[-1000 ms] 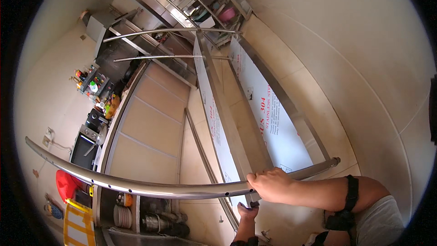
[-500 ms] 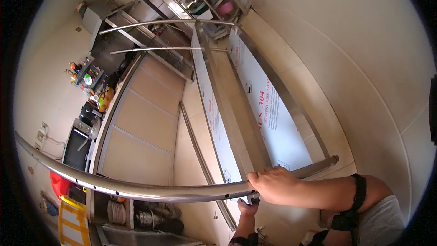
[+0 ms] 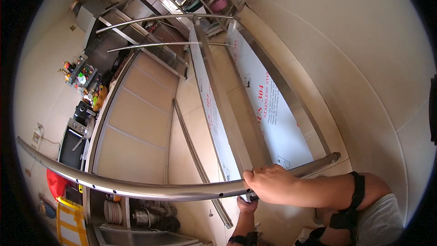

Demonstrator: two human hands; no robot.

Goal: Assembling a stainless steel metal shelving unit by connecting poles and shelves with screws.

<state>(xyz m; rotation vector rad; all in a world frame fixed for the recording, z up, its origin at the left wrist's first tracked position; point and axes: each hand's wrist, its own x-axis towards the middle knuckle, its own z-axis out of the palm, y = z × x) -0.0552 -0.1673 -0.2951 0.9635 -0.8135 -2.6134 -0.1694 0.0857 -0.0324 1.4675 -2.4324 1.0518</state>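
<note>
Long metal pole [image 3: 159, 191], row of holes, lies across the near ends of two film-covered shelves; left end reaches far out past them, right end just beyond the right shelf [image 3: 273, 114].

Right hand [image 3: 272, 184]: closed over the pole, beside the near corner of the left shelf [image 3: 211, 109]. Left hand [image 3: 247, 205]: below the pole at that same corner, fingers bent by a small dark fitting [image 3: 253, 197]; whether it pinches it, cannot tell.

Shelves look to stand on edge. Two thinner-looking poles [image 3: 145, 20] [image 3: 150, 44] cross their far ends.

Risks, my judgement: much of the pole's length hangs left of the grip, so a slack right hand could let it swing or twist and strain the corner. A slip there could nip the left fingers. If knocked sideways, the shelves might tip.

Floor: loose pole [image 3: 195, 155], could roll underfoot; small bolt [image 3: 210, 212] near it, easily kicked away. Beyond, cabinet [image 3: 136, 123] on the left, wall [image 3: 355, 64] on the right.
</note>
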